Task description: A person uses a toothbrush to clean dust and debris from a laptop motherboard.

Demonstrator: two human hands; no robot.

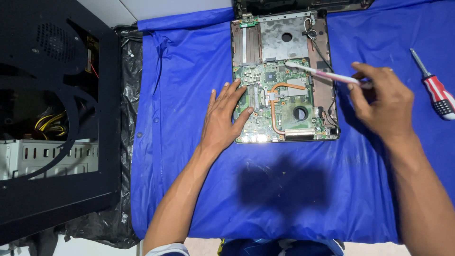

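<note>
An opened laptop base [284, 76] lies on a blue sheet [189, 166], showing a green circuit board [277, 102] with a copper heat pipe. My left hand [225, 116] rests flat, fingers spread, on the board's left edge. My right hand [381, 97] is to the right of the laptop and holds a white and pink brush [322, 73] by its handle. The brush's head touches the upper part of the board.
A red and white striped screwdriver [436, 92] lies on the sheet at the far right. An open black computer case [52, 118] stands at the left on a black plastic bag [125, 95]. A laptop lid [303, 5] sits at the top edge.
</note>
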